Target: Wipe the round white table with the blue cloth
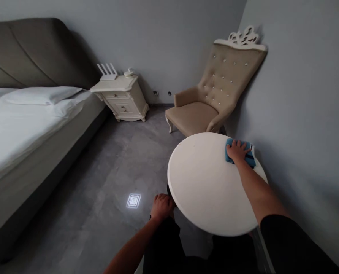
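My right hand (pixel 238 150) presses down on a folded blue cloth (pixel 248 161), its fingers spread across the top. The cloth has dark stripes and a white edge, and lies near the right rim of a round white table (pixel 209 186). Beside the table's left edge, my left hand (pixel 162 206) rests on my knee. It holds nothing, and its fingers lie bent over the knee, with the tips partly hidden.
A tan armchair (pixel 196 114) with a carved white crest stands behind the table. The wall (pixel 309 114) is close on the right. Left are a cream nightstand (pixel 126 101) bearing a white router (pixel 108 76), and a bed (pixel 38 140). A bright light patch (pixel 133 200) falls on the grey floor.
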{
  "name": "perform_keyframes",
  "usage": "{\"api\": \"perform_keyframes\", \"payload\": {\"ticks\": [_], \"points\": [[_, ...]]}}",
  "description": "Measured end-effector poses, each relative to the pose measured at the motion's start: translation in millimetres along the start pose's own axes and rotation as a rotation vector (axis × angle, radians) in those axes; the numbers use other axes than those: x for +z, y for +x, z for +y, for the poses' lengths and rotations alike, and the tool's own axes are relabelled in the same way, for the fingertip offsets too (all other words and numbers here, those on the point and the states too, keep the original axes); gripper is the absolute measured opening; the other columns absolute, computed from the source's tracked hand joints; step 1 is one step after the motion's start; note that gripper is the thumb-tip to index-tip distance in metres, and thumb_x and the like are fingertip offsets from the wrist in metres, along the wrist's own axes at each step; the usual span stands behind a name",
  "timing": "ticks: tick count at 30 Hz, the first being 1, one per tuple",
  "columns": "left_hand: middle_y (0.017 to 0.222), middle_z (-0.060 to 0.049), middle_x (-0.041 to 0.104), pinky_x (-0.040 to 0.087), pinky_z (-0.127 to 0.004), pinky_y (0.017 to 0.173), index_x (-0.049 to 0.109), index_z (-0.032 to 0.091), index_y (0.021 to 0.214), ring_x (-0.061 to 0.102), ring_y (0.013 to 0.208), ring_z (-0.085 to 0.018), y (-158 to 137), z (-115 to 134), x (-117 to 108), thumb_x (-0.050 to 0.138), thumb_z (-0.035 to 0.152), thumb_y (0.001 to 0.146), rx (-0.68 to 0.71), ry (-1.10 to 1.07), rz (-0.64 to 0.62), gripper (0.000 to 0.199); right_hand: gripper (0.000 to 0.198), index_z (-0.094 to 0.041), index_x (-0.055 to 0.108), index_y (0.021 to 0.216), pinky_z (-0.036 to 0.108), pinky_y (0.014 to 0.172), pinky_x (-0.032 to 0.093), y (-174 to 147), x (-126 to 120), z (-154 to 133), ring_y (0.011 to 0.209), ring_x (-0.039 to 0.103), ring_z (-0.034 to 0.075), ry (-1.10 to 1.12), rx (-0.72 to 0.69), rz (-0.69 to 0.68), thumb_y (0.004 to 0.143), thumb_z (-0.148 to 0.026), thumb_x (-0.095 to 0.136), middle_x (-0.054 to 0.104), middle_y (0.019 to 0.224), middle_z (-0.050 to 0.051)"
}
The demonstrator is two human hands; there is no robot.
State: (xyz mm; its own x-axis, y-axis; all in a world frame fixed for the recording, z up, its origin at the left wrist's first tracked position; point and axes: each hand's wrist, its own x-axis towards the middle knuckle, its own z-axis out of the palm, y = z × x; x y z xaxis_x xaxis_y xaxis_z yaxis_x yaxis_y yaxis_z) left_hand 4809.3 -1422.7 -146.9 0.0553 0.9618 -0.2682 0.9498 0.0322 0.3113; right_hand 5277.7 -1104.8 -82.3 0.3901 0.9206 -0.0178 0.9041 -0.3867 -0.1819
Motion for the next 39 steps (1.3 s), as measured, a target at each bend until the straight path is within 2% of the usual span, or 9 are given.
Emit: {"api": "perform_keyframes", "payload": {"ticks": [6,9,12,15,19,23,28,32,39], "points": [[0.115,-0.013,0.083,0.041,-0.047,0.116,0.086,0.022,0.104,0.07,0.122,-0.031,7,-4,2,0.051,0.033,0.111,0.002,-0.016,0.008,0.037,0.075,-0.016,0.04,0.18,0.087,0.133,0.006,1,28,-161,0.174,0.012,0.052,0.013,-0.269,-0.079,0.114,-0.05,0.031,0.024,0.191,0.019],[0.115,-0.013,0.083,0.041,-0.048,0.115,0.086,0.023,0.105,0.07,0.122,-0.032,8,-5,2,0.051,0.036,0.112,0.005,-0.014,-0.005,0.038,0.074,-0.015,0.041,0.18,0.087,0.133,0.004,-40,38,-230,0.173,0.011,0.053,0.04,-0.472,-0.136,0.114,-0.048,0.034,0.025,0.191,0.018],[0.115,-0.013,0.084,0.042,-0.048,0.114,0.087,0.022,0.106,0.07,0.122,-0.032,7,-4,1,0.05,0.037,0.113,0.001,-0.005,-0.009,0.041,0.071,-0.017,0.047,0.177,0.086,0.133,0.002,-103,46,-273,0.173,0.011,0.053,0.074,-0.68,-0.194,0.113,-0.048,0.041,0.027,0.19,0.017],[0.115,-0.014,0.084,0.043,-0.047,0.113,0.087,0.02,0.103,0.071,0.121,-0.032,6,-1,0,0.048,0.036,0.113,-0.006,0.033,-0.016,0.043,0.063,-0.019,0.06,0.167,0.086,0.133,0.001,-179,54,-285,0.173,0.011,0.052,0.093,-0.907,-0.23,0.112,-0.046,0.049,0.036,0.187,0.016],[0.121,-0.016,0.084,0.044,-0.046,0.114,0.088,0.017,0.108,0.07,0.125,-0.033,3,4,0,0.049,0.036,0.111,-0.023,0.09,-0.028,0.043,0.048,-0.02,0.078,0.144,0.078,0.139,-0.003,-269,59,-269,0.175,0.015,0.044,0.084,-1.1,-0.277,0.107,-0.045,0.061,0.056,0.175,0.012],[0.129,-0.019,0.082,0.044,-0.047,0.115,0.087,0.015,0.115,0.068,0.131,-0.035,-7,13,0,0.051,0.037,0.111,-0.012,0.137,-0.021,0.042,0.041,-0.016,0.085,0.129,0.078,0.139,-0.003,-313,54,-250,0.173,0.021,0.045,0.022,-1.227,-0.307,0.106,-0.041,0.062,0.072,0.154,0.016],[0.133,-0.018,0.08,0.041,-0.048,0.118,0.085,0.018,0.119,0.065,0.135,-0.035,-20,17,2,0.053,0.036,0.112,0.041,0.157,-0.02,0.037,0.04,-0.016,0.087,0.127,0.075,0.141,0.0,-317,42,-247,0.171,0.026,0.045,-0.017,-1.221,-0.319,0.106,-0.036,0.061,0.074,0.153,0.015],[0.13,-0.018,0.08,0.04,-0.048,0.118,0.085,0.018,0.116,0.065,0.134,-0.035,-17,14,5,0.052,0.036,0.112,0.021,0.152,-0.019,0.037,0.04,-0.02,0.089,0.125,0.069,0.143,0.004,-293,40,-262,0.171,0.028,0.042,0.009,-1.167,-0.306,0.106,-0.041,0.059,0.074,0.153,0.012],[0.126,-0.012,0.083,0.043,-0.045,0.117,0.087,0.024,0.115,0.069,0.129,-0.03,2,3,7,0.051,0.032,0.111,-0.032,0.121,-0.032,0.037,0.046,-0.02,0.081,0.139,0.074,0.14,0.007,-165,43,-293,0.168,0.031,0.042,0.125,-0.992,-0.264,0.111,-0.041,0.052,0.067,0.163,0.011]]}}
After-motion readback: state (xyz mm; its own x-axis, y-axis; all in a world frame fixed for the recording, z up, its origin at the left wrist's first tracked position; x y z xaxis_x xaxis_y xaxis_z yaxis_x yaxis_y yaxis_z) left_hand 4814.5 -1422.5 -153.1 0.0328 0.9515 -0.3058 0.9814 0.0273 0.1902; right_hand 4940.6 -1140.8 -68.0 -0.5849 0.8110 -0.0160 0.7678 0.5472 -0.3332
